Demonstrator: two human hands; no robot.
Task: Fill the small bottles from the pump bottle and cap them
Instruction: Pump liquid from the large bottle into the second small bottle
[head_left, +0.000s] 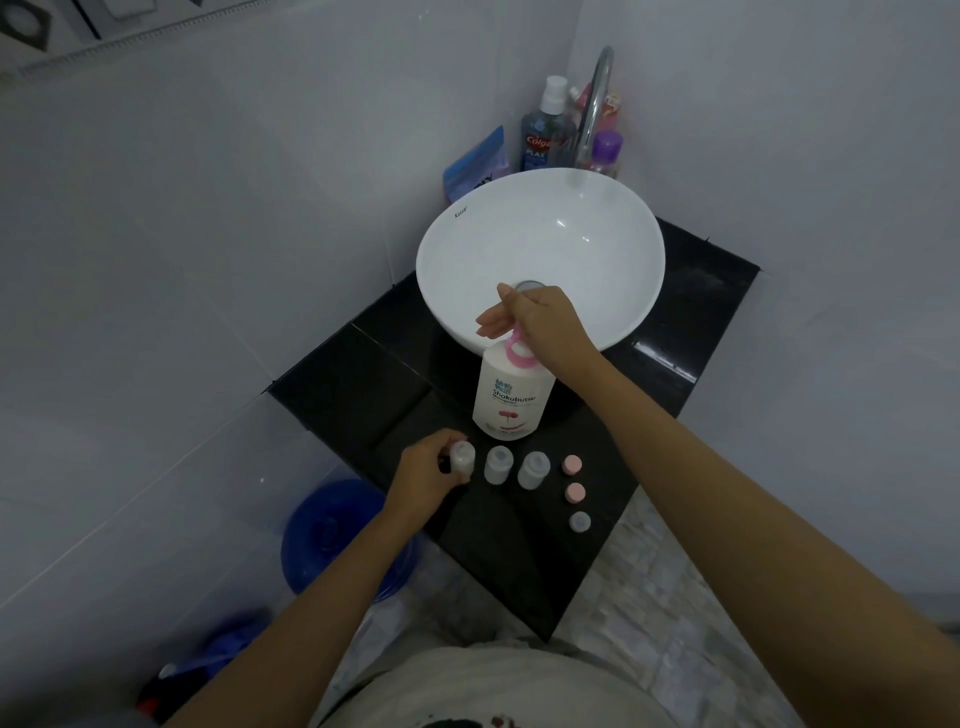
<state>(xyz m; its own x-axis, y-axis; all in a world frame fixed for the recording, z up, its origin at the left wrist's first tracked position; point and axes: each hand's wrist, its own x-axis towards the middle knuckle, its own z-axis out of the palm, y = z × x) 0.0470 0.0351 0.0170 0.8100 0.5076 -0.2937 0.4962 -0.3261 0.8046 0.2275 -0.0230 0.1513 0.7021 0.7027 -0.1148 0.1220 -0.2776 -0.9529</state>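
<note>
dim, cool, bluish light throughout. small glints sit on the white basin (540, 244) and the glossy black counter (691, 291). wide-angle view bends the walls at the edges. soft focus overall, the lower corners murky.
</note>
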